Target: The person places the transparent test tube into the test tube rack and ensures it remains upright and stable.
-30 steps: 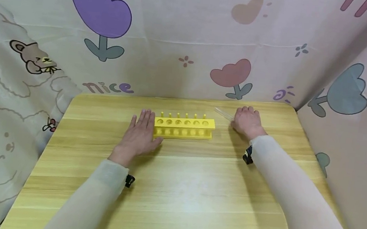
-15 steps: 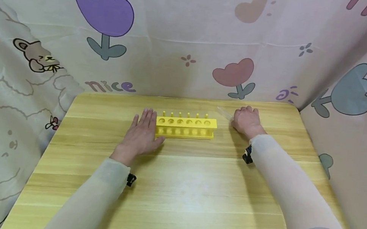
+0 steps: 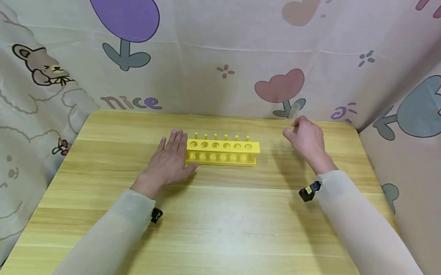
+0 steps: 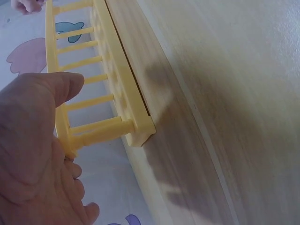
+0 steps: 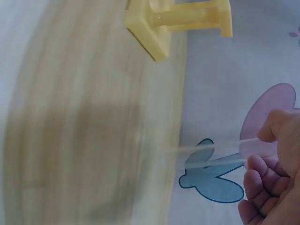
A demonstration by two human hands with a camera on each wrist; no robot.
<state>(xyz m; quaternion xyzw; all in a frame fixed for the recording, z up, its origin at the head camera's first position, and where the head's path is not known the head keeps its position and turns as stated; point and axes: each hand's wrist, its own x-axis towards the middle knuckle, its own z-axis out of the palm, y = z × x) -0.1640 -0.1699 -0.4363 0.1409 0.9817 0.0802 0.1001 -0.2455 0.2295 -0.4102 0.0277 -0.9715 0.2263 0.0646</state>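
Observation:
A yellow test tube rack (image 3: 223,145), with one row of round holes and a row of pegs behind, stands on the wooden table. Against its left end rests my left hand (image 3: 166,160), fingers straight and thumb along the front; the left wrist view shows that thumb beside the rack's upper plate (image 4: 51,44). To the right of the rack, my right hand (image 3: 307,139) is raised over the table's back edge. It pinches a clear test tube (image 5: 220,153) between thumb and fingers, and motion blurs the tube. In the head view the tube's end shows faintly above the fingers.
The wooden table (image 3: 225,230) runs up to a printed curtain (image 3: 194,79) at the back. More curtain hangs along the left and right sides. A small black camera sits at each wrist.
My right hand has lifted the clear test tube off the table and tilted it upward, turning at the wrist. My left hand and the rack stay in place.

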